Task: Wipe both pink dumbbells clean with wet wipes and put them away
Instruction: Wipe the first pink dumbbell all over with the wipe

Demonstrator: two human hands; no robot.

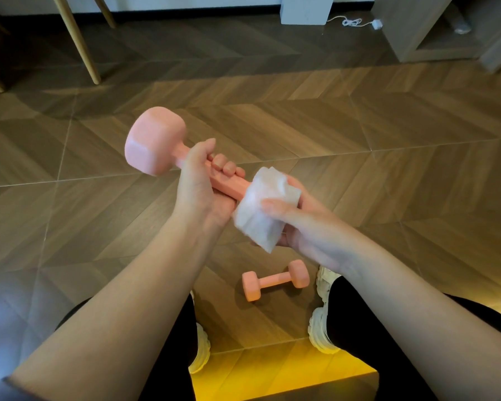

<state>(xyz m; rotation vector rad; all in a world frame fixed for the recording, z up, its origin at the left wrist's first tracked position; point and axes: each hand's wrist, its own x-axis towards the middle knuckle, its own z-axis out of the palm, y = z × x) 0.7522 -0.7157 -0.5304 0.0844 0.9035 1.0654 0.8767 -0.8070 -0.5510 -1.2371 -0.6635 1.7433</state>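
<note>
The pink dumbbell (156, 141) I'm cleaning is up in the air in front of me, tilted, its far head up to the left. My left hand (200, 188) is curled round its handle. Its near end is hidden under the white wet wipe (258, 212), which my right hand (308, 227) clasps around it, thumb pressing on top. The second pink dumbbell (275, 280) lies below on the wooden floor (359, 140), between my white shoes (321, 331). Farther off, wooden furniture legs (80, 41) stand at the left and a white cable (353, 22) trails at the back.
</note>
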